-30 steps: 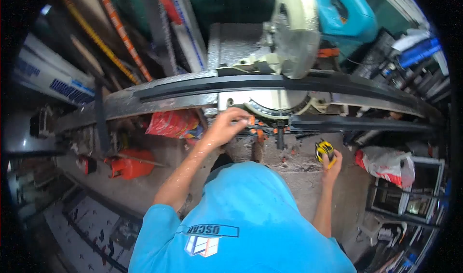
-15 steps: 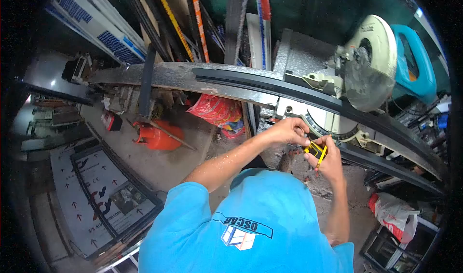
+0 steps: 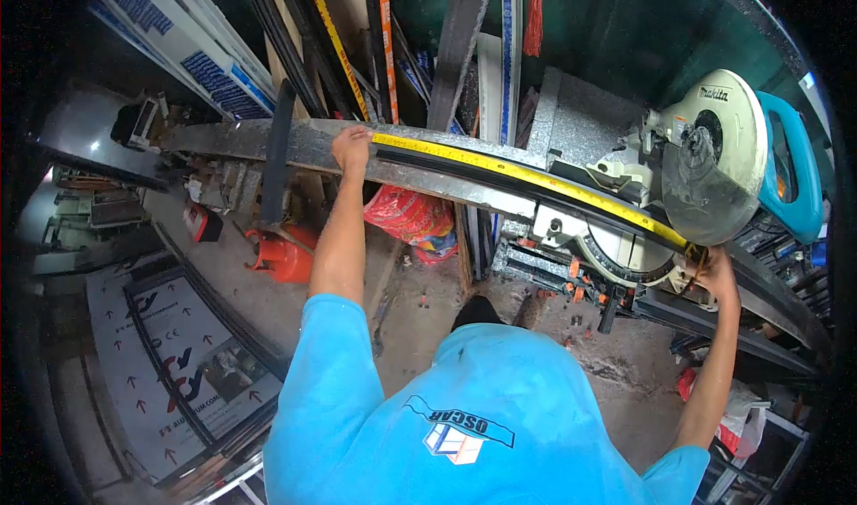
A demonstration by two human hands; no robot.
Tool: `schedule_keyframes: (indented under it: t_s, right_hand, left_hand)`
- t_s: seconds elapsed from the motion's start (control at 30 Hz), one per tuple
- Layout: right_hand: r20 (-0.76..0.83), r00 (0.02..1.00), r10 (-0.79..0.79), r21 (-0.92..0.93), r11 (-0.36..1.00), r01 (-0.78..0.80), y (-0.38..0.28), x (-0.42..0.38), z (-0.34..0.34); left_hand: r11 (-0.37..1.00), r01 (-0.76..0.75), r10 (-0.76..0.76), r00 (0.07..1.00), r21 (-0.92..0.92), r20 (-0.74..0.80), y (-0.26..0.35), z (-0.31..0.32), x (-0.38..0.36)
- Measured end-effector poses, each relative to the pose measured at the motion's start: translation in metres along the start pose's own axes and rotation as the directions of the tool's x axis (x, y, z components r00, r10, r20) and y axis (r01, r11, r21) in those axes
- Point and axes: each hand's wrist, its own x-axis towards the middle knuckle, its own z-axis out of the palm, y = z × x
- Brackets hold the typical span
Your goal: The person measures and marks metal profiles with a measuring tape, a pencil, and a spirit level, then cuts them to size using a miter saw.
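My left hand (image 3: 352, 150) pinches the free end of a tape measure (image 3: 536, 182), at the left end of a dark metal profile (image 3: 446, 166). The yellow blade is pulled out long and lies along the profile, passing in front of the miter saw (image 3: 714, 161). My right hand (image 3: 717, 277) is closed around the tape measure's case on the right, just past the saw's blade guard. My fingers mostly hide the case. The profile lies across the saw's base and a long metal bench (image 3: 223, 141).
Long profiles, some wrapped in white and blue film (image 3: 219, 72), lean at the back. Under the bench are an orange gas cylinder (image 3: 284, 253) and a red patterned bag (image 3: 406, 212). A printed panel (image 3: 178, 362) lies at lower left; a plastic bag (image 3: 745, 425) sits at lower right.
My hands were close together at the tape measure in front of the saw. They have moved wide apart, left hand leftward and right hand rightward, and the yellow blade is now drawn out along the profile.
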Motion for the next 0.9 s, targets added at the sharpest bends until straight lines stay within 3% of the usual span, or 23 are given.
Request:
schedule_keyframes:
  t_s: [0.03,0.07,0.13,0.2,0.27,0.33,0.4,0.47,0.53,0.57,0.7,0.73,0.77,0.83,0.9]
  right_hand:
    - [0.144,0.978,0.153,0.180,0.967,-0.178,0.006,0.007,-0.002]
    - [0.140,0.975,0.171,0.172,0.966,-0.194,0.030,0.011,0.005]
    - [0.063,0.960,0.274,0.382,0.882,-0.276,0.105,0.002,0.021]
    - [0.194,0.884,0.425,0.626,0.640,-0.445,0.061,0.004,0.011]
    - [0.163,0.916,0.367,0.322,0.858,-0.401,0.048,0.015,0.003]
    - [0.129,0.946,0.296,0.281,0.905,-0.321,0.008,0.019,-0.006]
    - [0.191,0.909,0.370,-0.025,0.928,-0.372,-0.003,0.033,-0.012]
    - [0.194,0.890,0.412,-0.040,0.910,-0.412,-0.021,0.038,-0.016]
    - [0.053,0.988,0.144,-0.166,0.977,-0.133,-0.022,0.037,-0.017]
    - [0.121,0.980,0.160,-0.176,0.975,-0.138,-0.021,0.040,-0.021]
    - [0.176,0.967,0.184,-0.150,0.976,-0.158,0.004,0.048,-0.025]
    - [0.172,0.967,0.189,-0.148,0.975,-0.164,0.016,0.049,-0.028]
    - [0.143,0.971,0.190,-0.180,0.970,-0.163,0.023,0.047,-0.031]
    - [0.124,0.975,0.183,-0.210,0.965,-0.155,0.033,0.048,-0.034]
    - [0.129,0.946,0.299,-0.332,0.911,-0.243,0.048,0.047,-0.039]
  left_hand:
    - [0.996,0.005,-0.001,0.999,0.094,-0.049,0.001,0.003,-0.007]
    - [0.996,0.007,-0.004,0.999,0.087,-0.032,-0.007,0.007,-0.010]
    - [0.984,-0.146,0.154,0.985,0.106,-0.073,-0.028,0.013,-0.006]
    - [0.976,-0.084,0.105,0.990,0.202,-0.094,-0.014,0.010,-0.015]
    - [0.979,-0.156,0.170,0.979,0.131,-0.109,-0.034,0.013,-0.003]
    - [0.976,-0.185,0.196,0.976,0.116,-0.091,-0.035,0.012,-0.003]
    - [0.985,-0.132,0.141,0.987,0.114,-0.078,-0.040,0.014,0.003]
    - [0.989,-0.081,0.091,0.993,0.126,-0.079,-0.035,0.018,-0.003]
    - [0.952,0.006,0.021,0.996,0.307,-0.084,-0.015,0.014,-0.009]
    - [0.915,-0.010,0.045,0.996,0.404,-0.076,-0.003,0.012,-0.016]
    - [0.873,0.056,-0.005,0.994,0.485,-0.107,0.020,0.021,-0.034]
    - [0.821,-0.256,0.328,0.943,0.511,-0.055,0.022,0.027,-0.042]
    - [0.667,-0.536,0.625,0.781,0.518,0.003,0.027,0.036,-0.054]
    - [0.627,-0.720,0.698,0.689,0.298,0.196,0.073,0.056,-0.098]
    - [0.620,-0.772,0.690,0.621,0.139,0.373,0.097,0.078,-0.130]
